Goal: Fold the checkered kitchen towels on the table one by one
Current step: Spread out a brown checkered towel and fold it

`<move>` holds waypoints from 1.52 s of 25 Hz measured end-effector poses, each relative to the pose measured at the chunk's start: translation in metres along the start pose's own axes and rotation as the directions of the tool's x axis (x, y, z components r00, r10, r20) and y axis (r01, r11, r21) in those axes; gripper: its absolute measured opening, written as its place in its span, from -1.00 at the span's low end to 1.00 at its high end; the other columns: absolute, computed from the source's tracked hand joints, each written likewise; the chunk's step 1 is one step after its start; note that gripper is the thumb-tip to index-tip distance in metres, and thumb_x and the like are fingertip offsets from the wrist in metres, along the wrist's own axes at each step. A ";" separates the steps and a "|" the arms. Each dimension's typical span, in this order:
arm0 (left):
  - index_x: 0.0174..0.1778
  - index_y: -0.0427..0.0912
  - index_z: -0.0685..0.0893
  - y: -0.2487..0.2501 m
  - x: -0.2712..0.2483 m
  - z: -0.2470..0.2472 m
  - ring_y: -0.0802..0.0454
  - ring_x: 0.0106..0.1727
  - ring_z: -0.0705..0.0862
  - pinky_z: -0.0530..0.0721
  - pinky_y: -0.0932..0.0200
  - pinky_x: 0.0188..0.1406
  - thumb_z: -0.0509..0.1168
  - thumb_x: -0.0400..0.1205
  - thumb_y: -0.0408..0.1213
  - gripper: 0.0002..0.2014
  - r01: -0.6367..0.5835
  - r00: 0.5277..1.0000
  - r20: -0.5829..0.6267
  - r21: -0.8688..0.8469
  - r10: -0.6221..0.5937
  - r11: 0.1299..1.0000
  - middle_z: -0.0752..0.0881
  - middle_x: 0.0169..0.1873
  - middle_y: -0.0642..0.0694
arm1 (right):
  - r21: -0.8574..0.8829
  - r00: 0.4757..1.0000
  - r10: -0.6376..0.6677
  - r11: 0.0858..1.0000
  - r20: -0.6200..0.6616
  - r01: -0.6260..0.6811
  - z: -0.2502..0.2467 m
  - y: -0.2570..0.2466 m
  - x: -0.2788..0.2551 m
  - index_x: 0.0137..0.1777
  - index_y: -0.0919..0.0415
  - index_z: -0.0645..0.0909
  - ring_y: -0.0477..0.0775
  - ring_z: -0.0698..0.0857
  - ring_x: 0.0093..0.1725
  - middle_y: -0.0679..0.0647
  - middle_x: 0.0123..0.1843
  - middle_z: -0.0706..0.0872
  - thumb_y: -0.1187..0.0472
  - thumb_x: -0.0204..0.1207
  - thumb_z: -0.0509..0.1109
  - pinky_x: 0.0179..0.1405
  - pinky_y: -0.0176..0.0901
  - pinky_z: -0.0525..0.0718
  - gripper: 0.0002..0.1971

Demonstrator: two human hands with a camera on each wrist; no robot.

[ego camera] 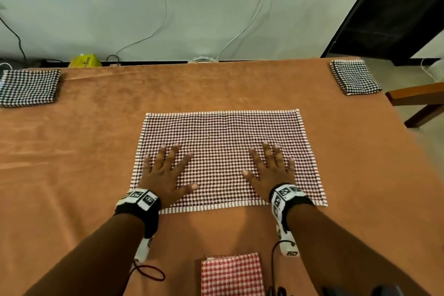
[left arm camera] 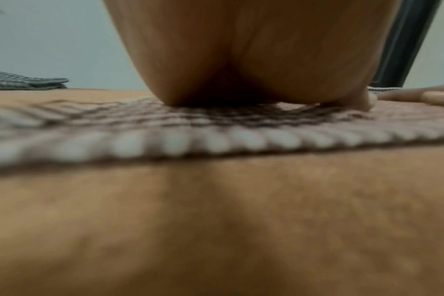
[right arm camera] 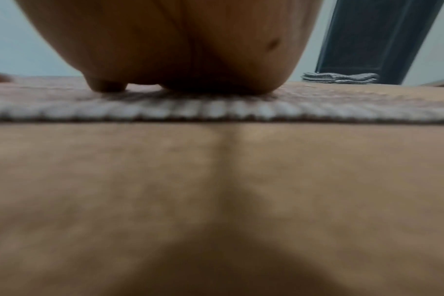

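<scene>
A dark red and white checkered towel (ego camera: 223, 137) lies spread flat in the middle of the table (ego camera: 96, 142), its striped near hem (left arm camera: 216, 140) close to both wrists. My left hand (ego camera: 165, 170) presses flat on its near left part, fingers straight and spread. My right hand (ego camera: 271, 168) presses flat on its near right part in the same way. In the wrist views each palm (left arm camera: 254, 50) (right arm camera: 178, 40) rests on the towel's near hem (right arm camera: 216, 110). Neither hand grips the cloth.
A folded black and white checkered towel (ego camera: 28, 87) lies at the far left corner, another (ego camera: 355, 77) at the far right. A folded red checkered towel (ego camera: 231, 274) sits at the near edge. A wooden chair (ego camera: 418, 101) stands to the right.
</scene>
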State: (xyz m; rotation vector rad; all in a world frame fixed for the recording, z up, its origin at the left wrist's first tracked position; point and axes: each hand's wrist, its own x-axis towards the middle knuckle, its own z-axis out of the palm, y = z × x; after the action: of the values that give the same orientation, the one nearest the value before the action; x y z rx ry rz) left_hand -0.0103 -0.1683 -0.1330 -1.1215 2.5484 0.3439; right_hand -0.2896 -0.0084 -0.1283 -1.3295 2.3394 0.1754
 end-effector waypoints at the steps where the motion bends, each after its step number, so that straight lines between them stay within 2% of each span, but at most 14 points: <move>1: 0.60 0.44 -0.41 -0.013 -0.004 0.003 -0.13 0.71 -0.43 -0.33 -0.42 0.62 -0.31 0.37 0.68 -0.09 0.041 0.999 -0.007 -0.010 -0.041 0.999 -0.44 0.69 0.07 | 0.002 0.999 0.046 0.999 -0.007 -0.046 -0.001 0.019 -0.001 0.59 -0.42 -0.40 0.12 -0.44 0.67 -0.13 0.69 -0.48 -0.55 0.46 -0.28 0.57 0.44 -0.33 -0.27; 6: 0.64 0.40 -0.36 -0.053 -0.021 0.000 -0.14 0.72 -0.37 -0.30 -0.45 0.60 -0.42 0.24 0.72 0.01 0.189 0.982 0.020 -0.062 -0.188 0.980 -0.42 0.69 0.08 | 0.033 0.981 0.192 0.981 0.005 -0.192 -0.005 0.082 -0.009 0.60 -0.44 -0.37 0.10 -0.38 0.69 -0.16 0.71 -0.42 -0.59 0.40 -0.31 0.61 0.39 -0.27 -0.24; 10: 0.63 0.28 -0.45 -0.046 -0.019 -0.013 -0.16 0.71 -0.40 -0.31 -0.49 0.59 -0.41 0.24 0.70 0.06 0.214 0.977 0.029 -0.073 -0.213 0.974 -0.44 0.70 -0.01 | 0.057 0.968 0.242 0.968 0.066 -0.245 -0.022 0.073 -0.010 0.64 -0.34 -0.37 0.17 -0.39 0.69 -0.05 0.71 -0.45 -0.55 0.45 -0.24 0.60 0.44 -0.22 -0.21; 12: 0.60 0.21 -0.55 -0.026 -0.004 -0.028 -0.18 0.72 -0.39 -0.29 -0.47 0.59 -0.40 0.30 0.67 0.03 0.127 0.991 -0.045 -0.060 -0.130 0.990 -0.46 0.69 -0.09 | 0.046 0.989 0.148 0.988 0.017 -0.149 -0.036 0.042 -0.002 0.65 -0.30 -0.36 0.19 -0.35 0.69 -0.01 0.70 -0.46 -0.52 0.49 -0.19 0.60 0.45 -0.24 -0.20; 14: 0.58 0.20 -0.59 0.004 0.022 -0.046 -0.18 0.70 -0.42 -0.30 -0.45 0.60 -0.47 0.31 0.66 0.00 -0.055 0.996 -0.077 -0.017 0.053 0.998 -0.50 0.67 -0.10 | 0.022 1.000 -0.027 0.999 -0.002 0.027 -0.049 -0.003 0.017 0.65 -0.28 -0.36 0.19 -0.37 0.69 -0.02 0.70 -0.48 -0.51 0.51 -0.18 0.55 0.46 -0.28 -0.22; 16: 0.57 0.20 -0.59 0.032 0.054 -0.060 -0.17 0.71 -0.41 -0.28 -0.47 0.62 -0.54 0.30 0.64 -0.02 -0.205 0.977 -0.057 0.025 0.206 0.978 -0.52 0.65 -0.07 | 0.017 0.989 -0.146 0.989 0.029 0.146 -0.056 -0.050 0.043 0.65 -0.27 -0.35 0.18 -0.41 0.68 -0.05 0.69 -0.49 -0.49 0.53 -0.16 0.54 0.46 -0.32 -0.23; 19: 0.59 0.14 -0.54 0.054 0.087 -0.063 -0.15 0.72 -0.39 -0.30 -0.41 0.62 -0.52 0.30 0.59 -0.01 -0.270 0.963 0.018 0.088 0.270 0.959 -0.53 0.60 -0.03 | -0.029 0.978 -0.195 0.980 0.074 0.198 -0.058 -0.083 0.073 0.69 -0.19 -0.26 0.16 -0.41 0.68 -0.06 0.70 -0.47 -0.43 0.58 -0.11 0.56 0.51 -0.30 -0.23; 22: 0.63 0.10 -0.49 0.045 0.101 -0.051 -0.14 0.70 -0.44 -0.32 -0.41 0.64 -0.50 0.29 0.59 0.03 -0.244 0.969 0.085 0.166 0.233 0.955 -0.47 0.67 -0.05 | -0.043 0.979 -0.182 0.982 0.086 0.186 -0.046 -0.078 0.088 0.68 -0.24 -0.31 0.14 -0.42 0.68 -0.07 0.70 -0.47 -0.45 0.56 -0.11 0.55 0.50 -0.32 -0.23; 25: 0.65 0.24 -0.44 0.022 0.108 -0.049 -0.15 0.70 -0.44 -0.31 -0.43 0.63 -0.55 0.24 0.65 0.04 -0.181 0.982 0.082 0.134 0.172 0.974 -0.46 0.68 0.00 | -0.044 0.978 -0.192 0.980 0.081 0.196 -0.045 -0.061 0.096 0.65 -0.30 -0.36 0.13 -0.43 0.67 -0.11 0.69 -0.47 -0.48 0.54 -0.16 0.55 0.48 -0.36 -0.24; 27: 0.59 0.36 -0.48 -0.004 0.112 -0.052 -0.13 0.70 -0.44 -0.32 -0.41 0.63 -0.53 0.21 0.69 0.01 -0.102 0.993 0.061 0.077 0.097 0.992 -0.47 0.67 0.06 | -0.016 0.986 -0.148 0.989 0.073 0.149 -0.051 -0.039 0.104 0.64 -0.30 -0.37 0.11 -0.44 0.67 -0.13 0.69 -0.48 -0.48 0.55 -0.17 0.56 0.44 -0.37 -0.25; 30: 0.57 0.39 -0.48 -0.049 0.108 -0.054 -0.12 0.72 -0.38 -0.25 -0.37 0.64 -0.53 0.15 0.73 0.04 0.033 0.999 0.040 0.055 -0.035 0.998 -0.47 0.66 0.09 | -0.002 0.998 -0.032 0.999 0.062 0.032 -0.062 0.012 0.113 0.63 -0.32 -0.38 0.10 -0.42 0.68 -0.15 0.68 -0.49 -0.50 0.53 -0.19 0.57 0.44 -0.34 -0.25; 34: 0.65 0.35 -0.36 -0.090 0.096 -0.053 -0.12 0.73 -0.34 -0.19 -0.44 0.63 -0.27 0.40 0.63 -0.07 0.165 0.985 0.052 0.019 -0.165 0.986 -0.42 0.69 0.09 | 0.014 0.990 0.125 0.992 0.067 -0.126 -0.067 0.072 0.117 0.63 -0.34 -0.39 0.10 -0.41 0.68 -0.17 0.67 -0.50 -0.54 0.48 -0.23 0.59 0.45 -0.26 -0.23; 36: 0.65 0.34 -0.38 -0.100 0.095 -0.054 -0.11 0.73 -0.34 -0.18 -0.45 0.63 -0.24 0.37 0.59 -0.06 0.216 0.974 0.063 0.007 -0.216 0.976 -0.41 0.70 0.10 | 0.026 0.985 0.162 0.986 0.067 -0.164 -0.069 0.087 0.118 0.64 -0.31 -0.38 0.12 -0.39 0.68 -0.18 0.68 -0.49 -0.53 0.49 -0.21 0.59 0.44 -0.25 -0.21; 38: 0.65 0.32 -0.38 -0.102 0.096 -0.055 -0.12 0.74 -0.31 -0.13 -0.46 0.63 -0.19 0.40 0.58 -0.06 0.235 0.970 0.068 0.003 -0.235 0.972 -0.38 0.71 0.10 | 0.051 0.987 0.153 0.987 0.040 -0.155 -0.070 0.093 0.117 0.67 -0.24 -0.33 0.16 -0.34 0.70 -0.13 0.70 -0.44 -0.49 0.53 -0.11 0.59 0.43 -0.21 -0.19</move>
State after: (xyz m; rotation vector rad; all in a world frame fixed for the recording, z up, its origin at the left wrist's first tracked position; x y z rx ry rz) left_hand -0.0061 -0.3182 -0.1294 -1.3720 2.3252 0.3224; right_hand -0.4410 -0.0736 -0.1261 -1.1106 2.3991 0.1806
